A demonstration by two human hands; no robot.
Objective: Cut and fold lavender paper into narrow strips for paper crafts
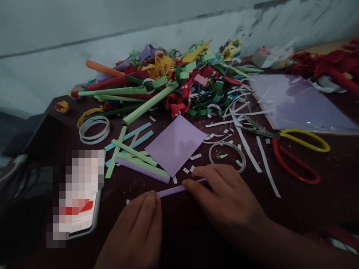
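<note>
A narrow purple paper strip (171,191), folded or rolled, lies along the near part of the dark table. At its left end the fingers of my left hand (137,224) press together on it. My right hand (224,194) grips the other end between thumb and fingers. Just beyond the strip is a square purple paper sheet (176,144), set cornerwise. Left of the sheet lie a purple and green paper strip (143,168) and several light green and blue strips (134,149). A roll of clear tape (227,155) lies beyond my right hand.
Scissors (276,136) with red and yellow handles lie open at the right, beside white paper strips (244,138). A phone (84,201) rests at the left, below tape rolls (94,129). Colourful paper pieces (168,82) heap against the wall. A purple paper pack (300,101) lies far right.
</note>
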